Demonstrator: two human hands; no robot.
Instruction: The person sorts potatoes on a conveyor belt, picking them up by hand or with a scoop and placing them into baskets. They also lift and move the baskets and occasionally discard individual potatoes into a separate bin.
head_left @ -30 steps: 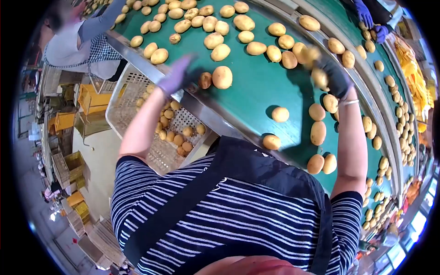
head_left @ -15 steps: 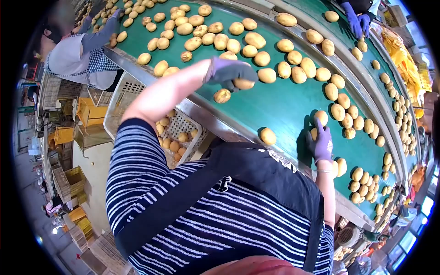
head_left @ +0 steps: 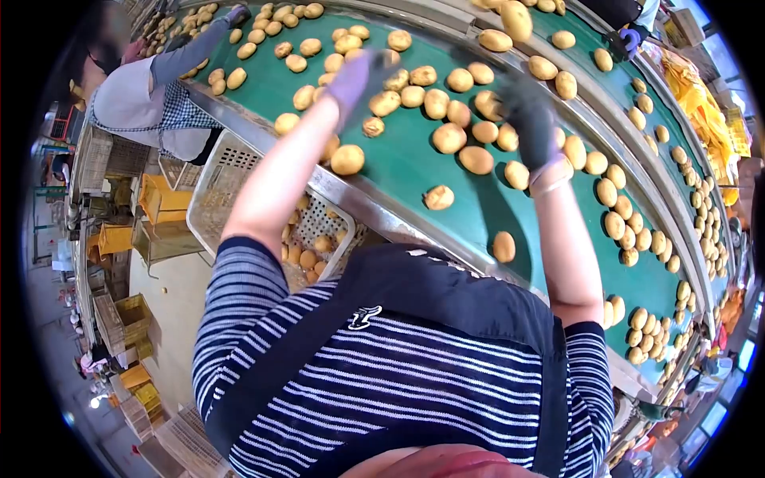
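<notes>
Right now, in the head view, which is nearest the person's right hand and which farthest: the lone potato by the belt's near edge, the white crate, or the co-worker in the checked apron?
From the right hand:
1. Lone potato, below it on the belt.
2. White crate, left, beside the belt.
3. Co-worker in the checked apron, far left.

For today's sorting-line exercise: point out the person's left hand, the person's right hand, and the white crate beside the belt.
left hand (head_left: 351,80), head view, on the blurred purple glove's palm.
right hand (head_left: 527,119), head view, on the dark glove's back.
white crate (head_left: 213,179), head view, on its perforated wall.

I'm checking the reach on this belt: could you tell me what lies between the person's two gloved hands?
In the head view, several potatoes on the green belt lie between the left hand and the right hand.
</notes>
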